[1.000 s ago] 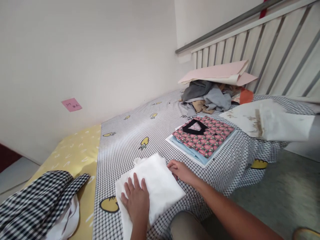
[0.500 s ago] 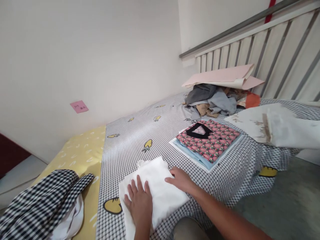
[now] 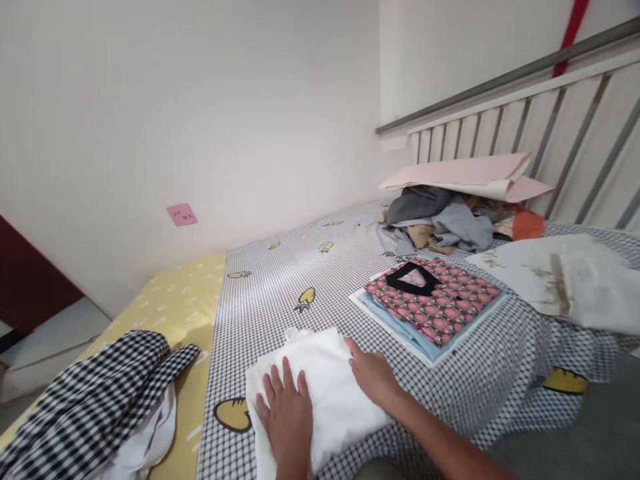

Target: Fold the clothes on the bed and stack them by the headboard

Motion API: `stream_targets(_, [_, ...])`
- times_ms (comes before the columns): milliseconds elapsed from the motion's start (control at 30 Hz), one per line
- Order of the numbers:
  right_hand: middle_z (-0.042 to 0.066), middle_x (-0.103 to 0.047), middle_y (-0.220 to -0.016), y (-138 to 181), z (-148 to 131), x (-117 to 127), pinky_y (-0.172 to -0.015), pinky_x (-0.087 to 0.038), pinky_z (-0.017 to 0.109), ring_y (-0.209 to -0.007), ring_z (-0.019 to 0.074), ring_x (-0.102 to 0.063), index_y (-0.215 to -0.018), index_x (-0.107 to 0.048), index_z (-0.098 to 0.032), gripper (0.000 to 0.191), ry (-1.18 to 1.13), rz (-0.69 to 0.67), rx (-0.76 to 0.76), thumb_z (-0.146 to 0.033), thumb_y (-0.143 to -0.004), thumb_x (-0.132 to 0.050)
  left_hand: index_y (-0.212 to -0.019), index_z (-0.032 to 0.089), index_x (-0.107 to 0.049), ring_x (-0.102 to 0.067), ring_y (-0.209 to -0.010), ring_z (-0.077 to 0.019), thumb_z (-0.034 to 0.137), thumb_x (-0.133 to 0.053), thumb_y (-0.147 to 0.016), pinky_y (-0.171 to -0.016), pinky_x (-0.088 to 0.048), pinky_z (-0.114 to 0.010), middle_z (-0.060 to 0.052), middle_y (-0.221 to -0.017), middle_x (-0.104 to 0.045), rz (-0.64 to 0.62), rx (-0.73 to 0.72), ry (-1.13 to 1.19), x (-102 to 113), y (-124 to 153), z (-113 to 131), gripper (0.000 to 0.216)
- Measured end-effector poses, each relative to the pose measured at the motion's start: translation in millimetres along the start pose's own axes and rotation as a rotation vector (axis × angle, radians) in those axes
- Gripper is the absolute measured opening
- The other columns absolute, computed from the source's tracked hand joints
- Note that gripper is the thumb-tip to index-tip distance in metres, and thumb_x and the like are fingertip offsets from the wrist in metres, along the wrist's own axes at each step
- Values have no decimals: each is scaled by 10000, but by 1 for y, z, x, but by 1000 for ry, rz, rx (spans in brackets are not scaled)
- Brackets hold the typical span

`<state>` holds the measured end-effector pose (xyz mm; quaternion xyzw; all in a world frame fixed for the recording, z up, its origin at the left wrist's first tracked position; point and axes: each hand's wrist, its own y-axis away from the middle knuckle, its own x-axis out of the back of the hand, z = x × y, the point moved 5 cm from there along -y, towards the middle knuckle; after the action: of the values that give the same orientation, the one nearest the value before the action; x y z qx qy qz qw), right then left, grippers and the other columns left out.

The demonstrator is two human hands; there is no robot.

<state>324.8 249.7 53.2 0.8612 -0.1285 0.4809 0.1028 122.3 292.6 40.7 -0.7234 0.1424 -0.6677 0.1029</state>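
Note:
A folded white garment [image 3: 331,393] lies on the checked cloth right in front of me, with a rumpled bit sticking out at its far edge. My left hand [image 3: 290,417] rests flat on its left part, fingers spread. At the garment's right edge is my right hand [image 3: 376,380], its thumb and forefinger apart and touching the fabric; the other fingers are curled underneath and partly hidden. Just beyond the right hand lies a flat pile with a pink patterned, black-collared garment [image 3: 433,300] on top and light blue cloth [image 3: 400,327] beneath.
Pink card [image 3: 460,172] covers a heap of grey and brown clothes [image 3: 460,223] at the back right. A whitish sheet [image 3: 530,270] lies at the right edge. Left of me, a black-and-white checked garment [image 3: 105,387] sits on yellow cloth [image 3: 175,287]. A wall [image 3: 280,120] rises behind.
The view has shifted, so everything sits slightly lower and farther right. Both hands stay on the white garment, and the right hand's forefinger is straighter along its edge.

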Motion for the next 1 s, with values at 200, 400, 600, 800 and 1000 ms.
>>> stream_targets(200, [140,-787,-1056,-1,7,18,-985,-371,509,-1047,325,-702,-1480,-509,-254,493,209,30,-20,-250,-991,-441,-1552,248,-403,-382,-1496,-347,440,-305,-1031,-1192,-332,-588,-124,-1604,-443,-47,8,52,2,-1,1,564])
stream_targets(400, [114,-404,-1625,3,-51,39,-1200,-171,590,-1483,318,-355,-1508,-485,-289,531,201,432,239,-183,-994,-408,-1562,265,-376,-370,-1504,-341,457,-298,-1038,-1204,-310,-577,-125,-1612,-427,-45,10,65,1,2,0,563])
stream_targets(600, [59,-320,-1676,-14,-62,-30,-1205,-178,647,-1549,360,-218,-1553,-425,-375,522,218,148,296,-461,-1039,-413,-1555,272,-386,-368,-1505,-340,442,-335,-1032,-1212,-301,-588,-121,-1617,-413,-52,14,132,-1,2,0,553])
stream_targets(800, [28,-294,-1687,-27,-33,-62,-1208,-152,659,-1560,345,-189,-1582,-351,-401,551,326,34,247,-535,-1049,-331,-1550,282,-400,-345,-1517,-338,429,-365,-1026,-1233,-271,-606,-112,-1623,-405,-97,31,256,3,4,-1,546])
stream_targets(1000, [-25,-230,-1709,-27,-32,-65,-1224,-143,634,-1571,309,-161,-1599,-268,-445,558,427,-12,175,-550,-1053,-226,-1575,293,-349,-240,-1558,-312,487,-285,-1038,-1259,-218,-600,-76,-1665,-328,-249,42,388,2,1,-3,575])
